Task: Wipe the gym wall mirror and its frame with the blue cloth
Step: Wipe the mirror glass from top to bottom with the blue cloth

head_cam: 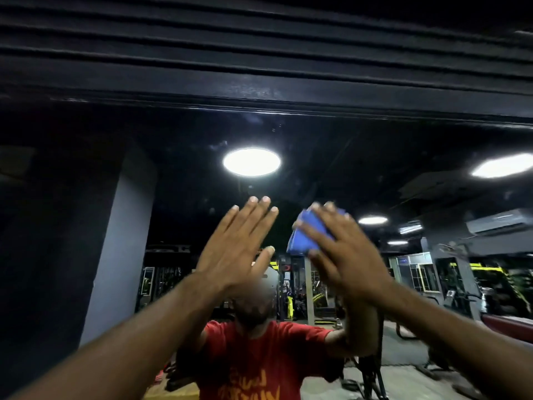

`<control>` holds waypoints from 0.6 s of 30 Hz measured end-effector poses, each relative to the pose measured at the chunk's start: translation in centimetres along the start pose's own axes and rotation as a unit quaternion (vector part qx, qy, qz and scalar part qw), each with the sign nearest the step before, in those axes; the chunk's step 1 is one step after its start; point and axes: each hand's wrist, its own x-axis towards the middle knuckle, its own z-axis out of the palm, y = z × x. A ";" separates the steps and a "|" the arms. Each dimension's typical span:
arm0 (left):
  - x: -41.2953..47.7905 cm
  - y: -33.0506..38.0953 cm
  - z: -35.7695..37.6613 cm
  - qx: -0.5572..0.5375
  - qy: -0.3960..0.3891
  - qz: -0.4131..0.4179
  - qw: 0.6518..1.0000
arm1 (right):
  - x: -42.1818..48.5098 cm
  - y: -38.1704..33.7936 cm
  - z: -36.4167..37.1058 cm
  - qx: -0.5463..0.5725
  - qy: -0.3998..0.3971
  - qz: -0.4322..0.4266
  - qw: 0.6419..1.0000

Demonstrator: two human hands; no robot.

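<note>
The wall mirror [178,180] fills the lower two thirds of the head view. Its black frame [259,90] runs across above it. My right hand [343,249] presses the folded blue cloth [308,235] flat against the glass with spread, straight fingers; the hand looks blurred. My left hand [233,249] lies flat on the mirror just left of the cloth, fingers straight and together, holding nothing. Both arms reach up from the bottom corners. The glass near the top shows faint smudges.
Black ribbed wall panelling [259,39] sits above the frame. The mirror reflects a person in a red shirt, round ceiling lights, a grey pillar and gym machines with yellow parts.
</note>
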 end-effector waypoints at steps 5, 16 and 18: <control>0.4 0.5 0.9 0.011 -0.007 -0.007 1.000 | 4.5 4.9 -1.7 0.043 0.054 0.160 0.985; 1.7 5.5 0.8 0.009 0.010 -0.040 0.999 | -9.4 4.1 -0.2 -0.019 -0.050 -0.173 0.983; 3.2 7.8 1.4 0.004 0.004 -0.013 1.000 | -7.6 6.8 -0.9 -0.028 -0.045 -0.156 0.986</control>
